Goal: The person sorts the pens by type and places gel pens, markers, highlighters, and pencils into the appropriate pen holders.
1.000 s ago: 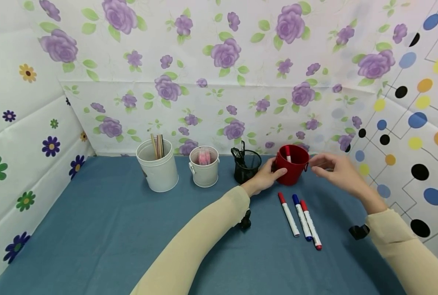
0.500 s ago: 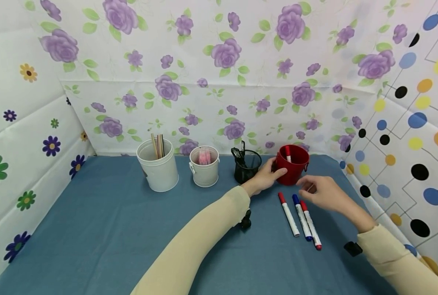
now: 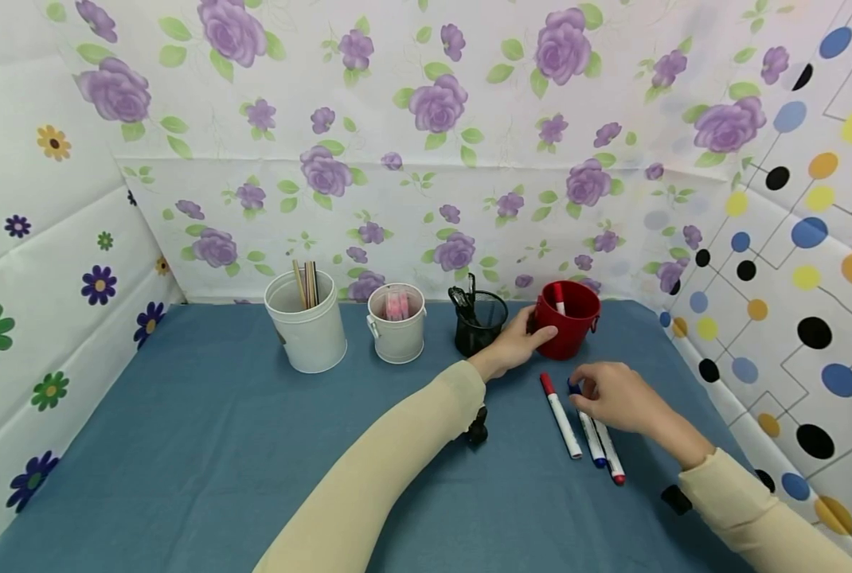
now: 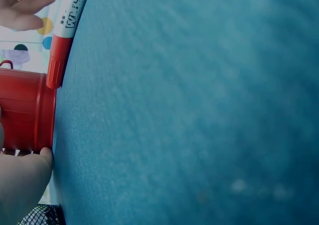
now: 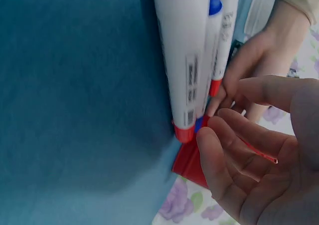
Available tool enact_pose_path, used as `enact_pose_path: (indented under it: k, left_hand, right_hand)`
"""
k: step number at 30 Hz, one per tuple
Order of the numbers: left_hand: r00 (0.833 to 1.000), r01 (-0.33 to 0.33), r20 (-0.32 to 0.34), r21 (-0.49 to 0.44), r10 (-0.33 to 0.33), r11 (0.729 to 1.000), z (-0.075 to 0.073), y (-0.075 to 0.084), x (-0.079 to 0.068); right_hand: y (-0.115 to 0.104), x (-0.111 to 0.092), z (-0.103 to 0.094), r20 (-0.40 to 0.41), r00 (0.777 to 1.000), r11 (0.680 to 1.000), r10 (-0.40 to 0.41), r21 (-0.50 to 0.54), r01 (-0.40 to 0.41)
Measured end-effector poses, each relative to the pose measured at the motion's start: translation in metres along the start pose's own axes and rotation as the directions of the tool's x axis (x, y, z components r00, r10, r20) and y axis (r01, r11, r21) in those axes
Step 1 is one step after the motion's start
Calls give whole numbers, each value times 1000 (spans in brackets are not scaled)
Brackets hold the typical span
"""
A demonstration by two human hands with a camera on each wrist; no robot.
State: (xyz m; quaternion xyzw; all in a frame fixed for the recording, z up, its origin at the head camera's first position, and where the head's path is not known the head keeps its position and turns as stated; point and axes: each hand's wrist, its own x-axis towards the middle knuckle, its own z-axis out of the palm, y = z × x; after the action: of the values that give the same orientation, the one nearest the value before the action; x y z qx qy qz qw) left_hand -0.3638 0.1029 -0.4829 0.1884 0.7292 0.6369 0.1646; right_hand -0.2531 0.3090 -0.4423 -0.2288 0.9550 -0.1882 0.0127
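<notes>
My left hand point(image 3: 510, 348) grips the side of a small red bucket point(image 3: 572, 333), thumb across its front. One red-capped marker point(image 3: 559, 298) stands inside the bucket. Above the markers in front of it hovers my right hand point(image 3: 618, 396), fingers loosely bent and holding nothing; in the right wrist view the fingers of the right hand point(image 5: 264, 160) are spread apart. Beneath it lie a blue-capped marker point(image 3: 592, 440) and a red-capped marker point(image 3: 610, 455), side by side, their upper ends partly hidden by the hand. Another red-capped whiteboard marker point(image 3: 561, 415) lies just left of them.
Left of the red bucket stand a black mesh cup point(image 3: 478, 337) with black items, a small white bucket point(image 3: 400, 341) with pink items, and a larger white bucket point(image 3: 311, 341) with thin sticks. A flowered cloth wall point(image 3: 412, 215) rises behind the blue tabletop point(image 3: 240, 446).
My right hand has moved down and toward me, from beside the red bucket's right side to above the caps of the markers. The left hand has stayed on the bucket.
</notes>
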Motion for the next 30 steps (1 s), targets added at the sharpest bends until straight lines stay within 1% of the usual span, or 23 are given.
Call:
enact_pose_path:
  k: [4, 9, 11, 14, 17, 21, 26, 30]
  left_hand:
    - [1000, -2, 7, -6, 2, 1000, -1, 0, 0]
    - [1000, 2, 11, -11, -1, 1000, -1, 1, 0]
    - [1000, 2, 13, -14, -2, 1000, -1, 1, 0]
    - [1000, 1, 15, -17, -1, 1000, -1, 2, 1]
    - [1000, -3, 16, -18, 3, 1000, 0, 1, 1]
    - [1000, -2, 7, -17, 2, 1000, 0, -1, 2]
    - [1000, -2, 4, -18, 2, 1000, 0, -2, 3]
    - [1000, 0, -2, -16, 0, 1000, 1, -1, 2]
  right_hand:
    - [-7, 0, 7, -21, 1000, 999, -10, -34, 9]
    - [-18, 0, 14, -35, 999, 995, -19, -100, 15]
    - [-22, 0, 16, -30, 1000, 993, -7, -116, 4]
    - [-27, 1, 19, -6, 1000, 993, 23, -115, -24]
    - [-32, 2, 21, 36, 998, 995, 47, -92, -43]
    - [-35, 1, 23, 79, 996, 998, 51, -39, -48]
    - [-37, -1, 25, 90, 995, 999, 33, 29, -36]
    - [-37, -1, 26, 92, 996, 997, 2, 74, -9]
